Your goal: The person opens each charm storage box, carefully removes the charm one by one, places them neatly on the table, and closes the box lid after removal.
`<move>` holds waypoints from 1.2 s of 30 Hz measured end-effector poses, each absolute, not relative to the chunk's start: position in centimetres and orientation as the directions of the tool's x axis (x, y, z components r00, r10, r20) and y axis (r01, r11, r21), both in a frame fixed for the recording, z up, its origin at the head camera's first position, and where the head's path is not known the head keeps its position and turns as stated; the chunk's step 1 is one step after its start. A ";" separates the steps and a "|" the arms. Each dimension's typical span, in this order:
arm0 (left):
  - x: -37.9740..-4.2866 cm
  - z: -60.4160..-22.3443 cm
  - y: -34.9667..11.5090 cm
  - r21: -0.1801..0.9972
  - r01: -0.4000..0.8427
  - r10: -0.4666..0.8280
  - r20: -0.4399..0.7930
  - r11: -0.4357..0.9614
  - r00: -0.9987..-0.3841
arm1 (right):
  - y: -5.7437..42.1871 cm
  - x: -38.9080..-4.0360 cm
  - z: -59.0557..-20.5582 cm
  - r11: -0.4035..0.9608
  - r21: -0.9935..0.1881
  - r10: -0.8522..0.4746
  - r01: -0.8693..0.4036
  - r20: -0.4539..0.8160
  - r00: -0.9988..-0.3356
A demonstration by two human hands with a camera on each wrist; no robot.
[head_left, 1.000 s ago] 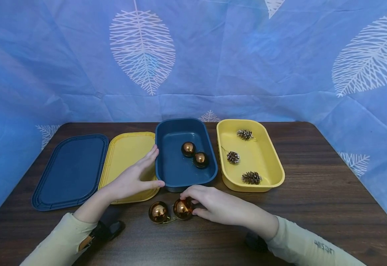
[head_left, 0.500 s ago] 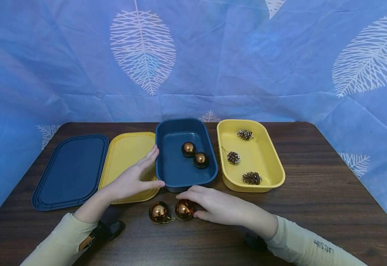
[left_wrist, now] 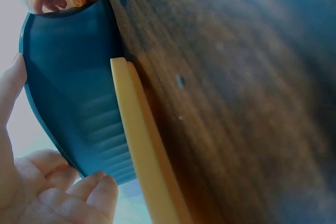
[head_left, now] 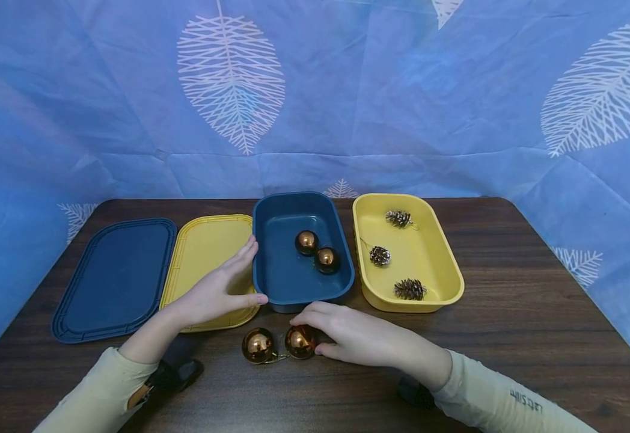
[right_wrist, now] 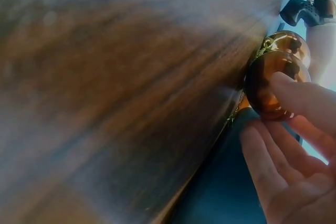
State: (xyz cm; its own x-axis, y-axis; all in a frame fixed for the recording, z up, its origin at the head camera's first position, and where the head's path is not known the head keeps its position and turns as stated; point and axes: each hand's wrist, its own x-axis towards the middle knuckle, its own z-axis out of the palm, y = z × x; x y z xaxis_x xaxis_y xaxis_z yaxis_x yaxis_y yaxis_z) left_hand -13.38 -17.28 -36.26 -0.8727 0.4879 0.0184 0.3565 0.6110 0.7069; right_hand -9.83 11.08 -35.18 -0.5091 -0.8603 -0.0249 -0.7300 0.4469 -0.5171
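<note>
My right hand (head_left: 355, 334) has its thumb and fingers around a shiny copper-brown Christmas ball (head_left: 300, 343) on the table, just in front of the blue box (head_left: 288, 282). The right wrist view shows the thumb pressed to this bauble, with fingers on its other side. A matching ball (head_left: 257, 346) with a gold cord lies to its left. My left hand (head_left: 212, 294) rests at the box's left side, fingers extended along the wall and thumb at the near corner. In the left wrist view the thumb touches the blue rim. Two more balls (head_left: 327, 260) lie inside the box.
A yellow box (head_left: 428, 258) holding three pine cones (head_left: 409, 289) stands to the right of the blue one. On the left lie a blue lid (head_left: 117, 276) and a yellow lid (head_left: 201, 252), the latter partly under my left hand. A blue cloth (head_left: 315, 90) hangs behind the table.
The right hand and its ball have shifted very slightly since one second ago, the ball ending a touch farther right. My left hand has stayed in place.
</note>
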 end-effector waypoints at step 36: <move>-13.4 -36.3 -17.4 0.700 0.370 0.489 0.034 0.611 -0.872 | 12.4 -13.9 -29.3 0.585 -0.479 -0.694 -0.654 0.122 -0.710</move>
State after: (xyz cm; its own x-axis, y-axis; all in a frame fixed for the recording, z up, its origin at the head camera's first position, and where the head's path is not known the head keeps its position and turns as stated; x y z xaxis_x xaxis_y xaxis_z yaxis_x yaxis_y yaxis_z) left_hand -13.36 -17.36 -36.31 -0.8716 0.4890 0.0340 0.3701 0.6112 0.6996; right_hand -13.93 12.45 -29.30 -0.7099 -0.6936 0.1220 -0.6542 0.5854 -0.4788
